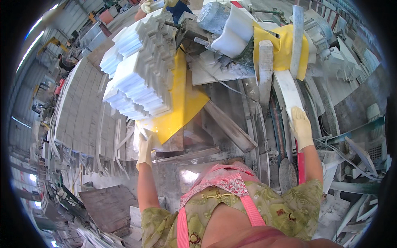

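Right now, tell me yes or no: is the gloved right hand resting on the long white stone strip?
Yes, the gloved right hand lies flat on the near end of the long white stone strip beside the yellow guard.

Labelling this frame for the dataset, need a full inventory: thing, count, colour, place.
Stacked stone strips: count unclear, white, upper left of centre on the bench.
Yellow sheet: one, under and right of the stack.
Long stone strip: one, white, right of centre, under the right hand.
Upright stone bar: one, pale grey, top centre-right.
Yellow guard: one, top right on the machine.
Tiled slabs: many, grey-white, left side.
Stone offcuts: many, pale, lower right.
Another person's gloved hand: one, top edge.
Apron straps: pink, bottom centre.
Left hand: pale glove, at the yellow sheet's lower corner; grip unclear.
Right hand: pale glove, flat on the long strip.
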Demonstrator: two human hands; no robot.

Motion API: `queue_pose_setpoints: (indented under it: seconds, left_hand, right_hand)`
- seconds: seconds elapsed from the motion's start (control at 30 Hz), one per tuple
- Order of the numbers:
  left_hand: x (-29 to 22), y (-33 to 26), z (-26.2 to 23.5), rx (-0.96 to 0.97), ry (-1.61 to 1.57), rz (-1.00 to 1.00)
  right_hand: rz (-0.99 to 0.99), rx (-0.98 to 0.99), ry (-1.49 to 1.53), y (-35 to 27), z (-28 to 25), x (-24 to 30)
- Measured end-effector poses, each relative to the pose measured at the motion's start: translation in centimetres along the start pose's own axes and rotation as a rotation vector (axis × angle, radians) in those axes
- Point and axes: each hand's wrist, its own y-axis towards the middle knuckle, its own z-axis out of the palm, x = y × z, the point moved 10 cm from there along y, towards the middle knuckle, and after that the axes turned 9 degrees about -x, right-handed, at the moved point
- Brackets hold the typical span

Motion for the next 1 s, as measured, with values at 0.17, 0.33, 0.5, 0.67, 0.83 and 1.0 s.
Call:
queue_pose_setpoints:
  seconds: [0.17, 0.33, 0.5, 0.67, 0.83, 1.0]
  left_hand:
    - [-3.8, -2.5, -1.5, 0.056, 0.206, 0.005]
    - [-4.9, -2.0, -1.3, 0.147, 0.155, 0.041]
    - [-3.7, -0.7, -1.2, 0.087, 0.212, 0.204]
    - [-4.5, -0.1, -1.8, 0.050, 0.273, 0.309]
    - [-3.7, 0.2, 0.1, 0.205, 0.166, 0.119]
    - [-4.7, -1.2, -0.5, 0.185, 0.007, 0.164]
  right_hand:
    - [0.433, 0.121, 0.183, 2.7, -2.8, -3.0]
    - [0.572, 0.050, 1.177, 5.5, -5.6, 8.4]
    - [0.373, 0.270, 1.889, 7.7, -7.2, 31.5]
    - [0.566, 0.143, 1.985, 9.5, -5.3, 48.0]
    - [0.470, 0.072, 1.668, 10.1, -4.8, 54.7]
    - [0.345, 0.229, 1.416, 9.1, -4.4, 57.1]
